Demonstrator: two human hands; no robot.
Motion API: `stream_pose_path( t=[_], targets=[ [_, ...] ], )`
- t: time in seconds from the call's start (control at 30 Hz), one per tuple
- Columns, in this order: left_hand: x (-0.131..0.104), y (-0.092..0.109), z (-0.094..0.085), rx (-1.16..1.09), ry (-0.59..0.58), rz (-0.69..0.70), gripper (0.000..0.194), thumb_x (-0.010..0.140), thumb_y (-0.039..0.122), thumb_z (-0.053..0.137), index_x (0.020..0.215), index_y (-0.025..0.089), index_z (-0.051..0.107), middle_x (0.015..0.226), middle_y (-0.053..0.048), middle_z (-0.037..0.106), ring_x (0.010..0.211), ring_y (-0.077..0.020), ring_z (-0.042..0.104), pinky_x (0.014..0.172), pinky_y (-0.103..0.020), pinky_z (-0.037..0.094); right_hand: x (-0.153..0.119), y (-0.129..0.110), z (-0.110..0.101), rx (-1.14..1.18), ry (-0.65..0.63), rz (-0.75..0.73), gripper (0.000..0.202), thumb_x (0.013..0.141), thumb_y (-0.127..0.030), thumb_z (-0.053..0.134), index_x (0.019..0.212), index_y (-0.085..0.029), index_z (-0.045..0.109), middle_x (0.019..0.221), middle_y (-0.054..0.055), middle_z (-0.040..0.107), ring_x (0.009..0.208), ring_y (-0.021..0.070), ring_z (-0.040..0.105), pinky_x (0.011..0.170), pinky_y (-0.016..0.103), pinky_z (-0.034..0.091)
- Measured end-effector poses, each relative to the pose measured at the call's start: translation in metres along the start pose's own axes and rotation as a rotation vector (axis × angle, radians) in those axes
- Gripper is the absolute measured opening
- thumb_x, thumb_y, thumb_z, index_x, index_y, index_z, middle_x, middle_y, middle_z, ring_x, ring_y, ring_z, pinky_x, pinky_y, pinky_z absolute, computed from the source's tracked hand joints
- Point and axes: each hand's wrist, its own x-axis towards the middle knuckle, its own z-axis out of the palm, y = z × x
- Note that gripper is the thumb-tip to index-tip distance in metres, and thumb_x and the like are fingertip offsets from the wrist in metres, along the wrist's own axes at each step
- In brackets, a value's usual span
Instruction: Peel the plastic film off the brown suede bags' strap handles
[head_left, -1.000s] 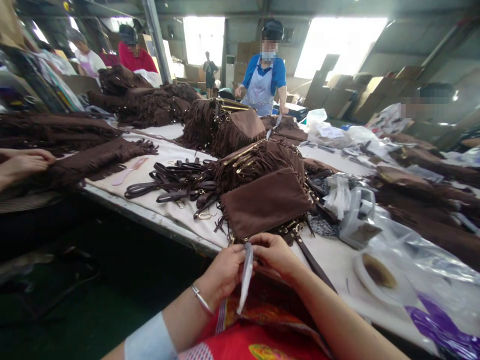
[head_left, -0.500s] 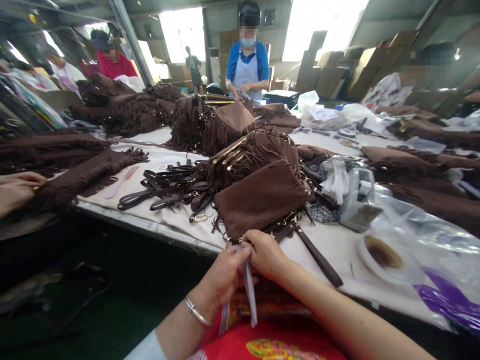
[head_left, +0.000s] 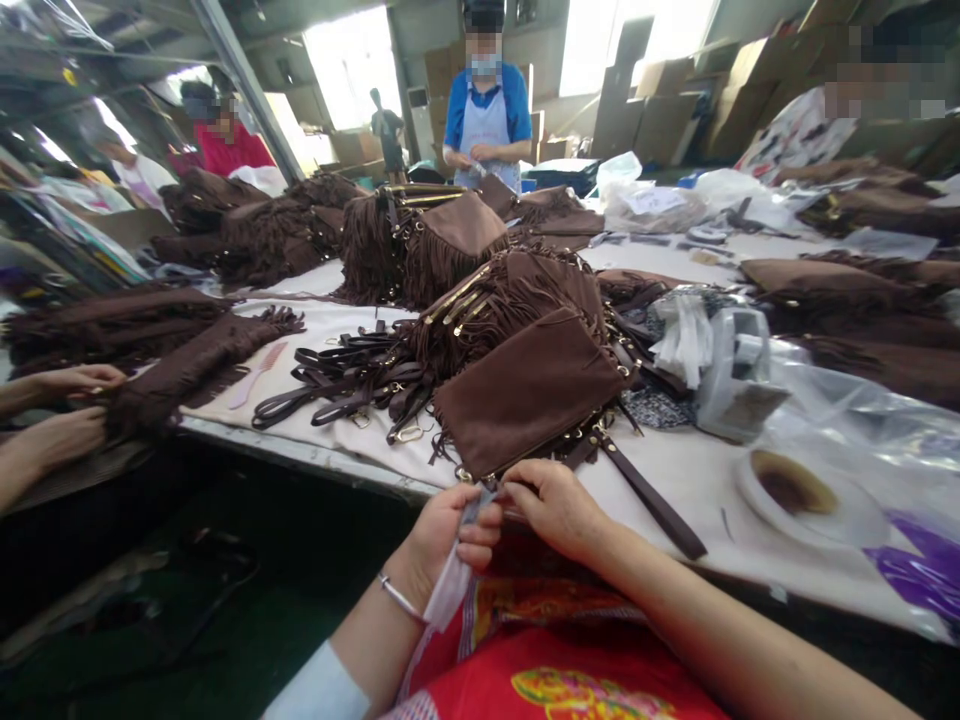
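Note:
A brown suede pouch (head_left: 529,390) lies tilted on the heap at the table's front edge, its lower corner just above my hands. My left hand (head_left: 442,540) is closed around a thin whitish strip (head_left: 448,590), whose loose end hangs down by the bracelet. Close beside it, my right hand (head_left: 559,510) pinches with thumb and forefinger near the strip's upper end and the pouch's corner; what lies between those fingertips is hidden. A dark wrist strap (head_left: 652,500) with metal fittings lies to the right, and several looped straps (head_left: 352,385) lie to the left.
Fringed brown bags (head_left: 457,240) are heaped behind the pouch. On the right are a tape dispenser (head_left: 731,375), a tape roll (head_left: 780,495) and clear plastic. A pinkish comb (head_left: 256,378) lies left. A co-worker's hands (head_left: 71,400) hold fringed material; another person (head_left: 487,120) stands across the table.
The strip's loose end has swung from between my hands to the left, over my left wrist. My left hand has turned and wraps the strip. The view has shifted slightly.

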Motion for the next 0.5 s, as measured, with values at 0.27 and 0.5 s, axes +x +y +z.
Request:
stream_pose_path(
  t=[0.27,0.5],
  targets=[
    [0.011,-0.018,-0.001,0.293,0.162,0.192,0.035,0.09,0.034,0.044,0.078,0.007,0.063,0.066,-0.004,0.056,0.043,-0.0056,0.043,0.038,-0.016,0.033,0.0,-0.006,0.0,-0.06,-0.086,0.057,0.019,0.083,-0.02,0.055,0.069,-0.021,0.068,0.071,0.0,0.07,0.068,0.0146,0.06,0.064,0.024,0.038],
    [0.012,-0.021,-0.005,0.397,0.155,0.257,0.04,0.09,0.037,0.043,0.077,0.007,0.066,0.064,-0.009,0.062,0.049,-0.0125,0.056,0.048,-0.023,0.046,-0.001,-0.006,0.0,-0.138,-0.088,0.064,0.021,0.08,-0.017,0.051,0.063,-0.02,0.064,0.069,0.002,0.069,0.065,0.0142,0.059,0.061,0.023,0.037]
  ],
)
